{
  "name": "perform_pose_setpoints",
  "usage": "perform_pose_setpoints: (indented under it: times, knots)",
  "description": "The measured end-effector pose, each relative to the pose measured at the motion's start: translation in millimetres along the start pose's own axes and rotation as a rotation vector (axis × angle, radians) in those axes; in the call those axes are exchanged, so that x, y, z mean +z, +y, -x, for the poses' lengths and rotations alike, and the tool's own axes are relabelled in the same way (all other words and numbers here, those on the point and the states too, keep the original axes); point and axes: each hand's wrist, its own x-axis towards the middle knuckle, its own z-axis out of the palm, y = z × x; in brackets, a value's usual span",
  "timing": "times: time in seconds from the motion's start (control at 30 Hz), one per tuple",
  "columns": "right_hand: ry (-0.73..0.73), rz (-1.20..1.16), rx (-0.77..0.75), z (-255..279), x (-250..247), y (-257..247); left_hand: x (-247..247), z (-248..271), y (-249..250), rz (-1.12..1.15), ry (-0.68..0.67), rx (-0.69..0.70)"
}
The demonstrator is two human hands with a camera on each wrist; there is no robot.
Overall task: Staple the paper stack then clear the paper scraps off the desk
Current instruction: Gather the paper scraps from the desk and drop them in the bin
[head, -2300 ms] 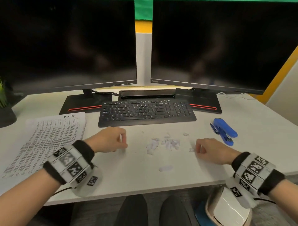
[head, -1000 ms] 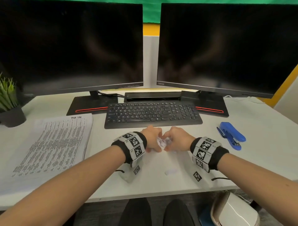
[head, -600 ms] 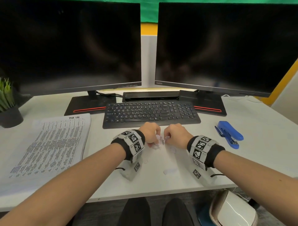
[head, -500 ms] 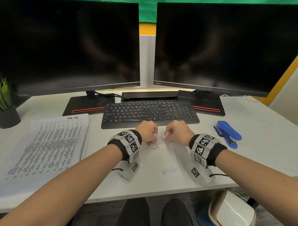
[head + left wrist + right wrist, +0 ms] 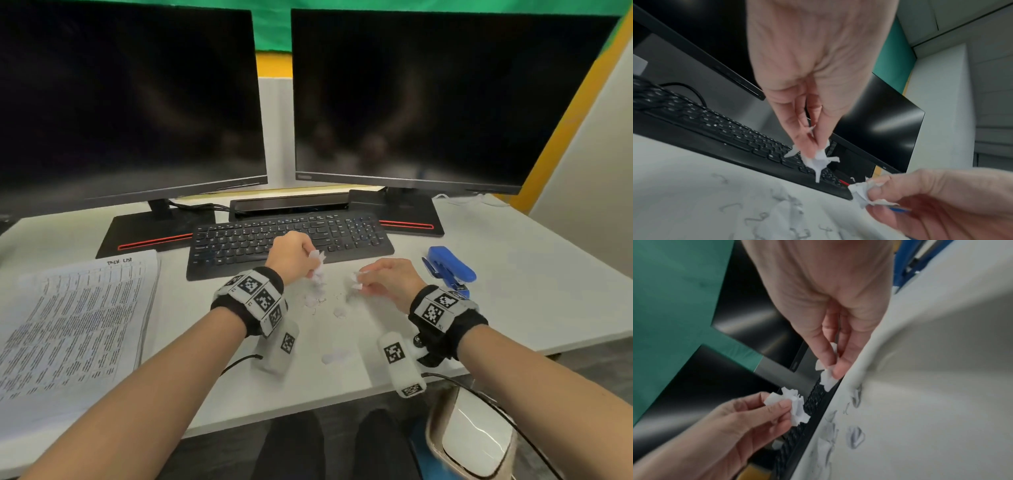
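Observation:
My left hand point(image 5: 301, 255) pinches a bunch of white paper scraps point(image 5: 317, 263) just above the desk, in front of the keyboard; the left wrist view shows the scraps point(image 5: 818, 160) hanging from its fingertips. My right hand point(image 5: 383, 277) pinches a smaller clump of scraps point(image 5: 357, 278), seen in the right wrist view as scraps point(image 5: 827, 377) between thumb and finger. Several loose scraps point(image 5: 313, 301) and bent staples point(image 5: 756, 217) still lie on the desk between my hands. One scrap point(image 5: 334, 356) lies nearer the front edge. The printed paper stack point(image 5: 75, 318) lies at the left. The blue stapler point(image 5: 450, 269) sits at the right.
A black keyboard point(image 5: 257, 240) lies just beyond my hands, with two dark monitors point(image 5: 137, 102) on stands behind it. The white desk point(image 5: 531, 291) ends close below my wrists. A white bin point(image 5: 476, 442) stands on the floor under the desk's right front.
My hands came together over the scrap pile and gathered scraps. They have now lifted and drawn apart, each holding a clump, and fewer scraps lie on the desk.

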Motion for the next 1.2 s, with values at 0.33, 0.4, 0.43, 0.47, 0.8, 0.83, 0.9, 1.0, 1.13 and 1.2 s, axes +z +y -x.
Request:
perform_pose_setpoints:
  times: [0.33, 0.4, 0.43, 0.47, 0.8, 0.83, 0.9, 1.0, 1.13, 1.2]
  knots:
    - [0.100, -0.346, -0.014, 26.4, -50.4, -1.8, 34.2, 5.4, 36.9, 0.635, 0.024, -0.144]
    - [0.124, -0.348, -0.047, 37.8, -66.4, -4.7, 43.0, 8.0, 48.5, 0.721, 0.001, -0.163]
    - [0.136, -0.367, -0.064, 44.7, -75.0, -6.3, 46.9, 10.3, 55.0, 0.772, -0.010, -0.172]
    - [0.156, -0.381, -0.082, 51.3, -84.5, -6.8, 51.4, 13.0, 63.0, 0.832, -0.016, -0.186]
    - [0.315, -0.702, -0.081, 92.0, -177.1, 10.2, 116.7, 42.4, 151.6, 1.168, -0.373, -0.209]
    - [0.341, -0.736, -0.093, 98.0, -185.5, 11.5, 125.4, 47.6, 160.5, 1.185, -0.434, -0.196]
    - [0.405, -0.780, -0.122, 109.7, -204.4, 16.1, 143.5, 60.5, 177.8, 1.248, -0.578, -0.212]
    - [0.508, -0.814, -0.148, 125.7, -234.3, 33.9, 181.0, 82.5, 193.9, 1.221, -0.791, -0.220]
    - [0.635, -0.797, -0.099, 137.8, -266.8, 82.5, 241.1, 114.5, 189.1, 1.063, -0.956, -0.241]
    - [0.676, -0.767, -0.026, 135.7, -274.5, 114.1, 269.7, 123.1, 177.5, 0.991, -1.000, -0.282]
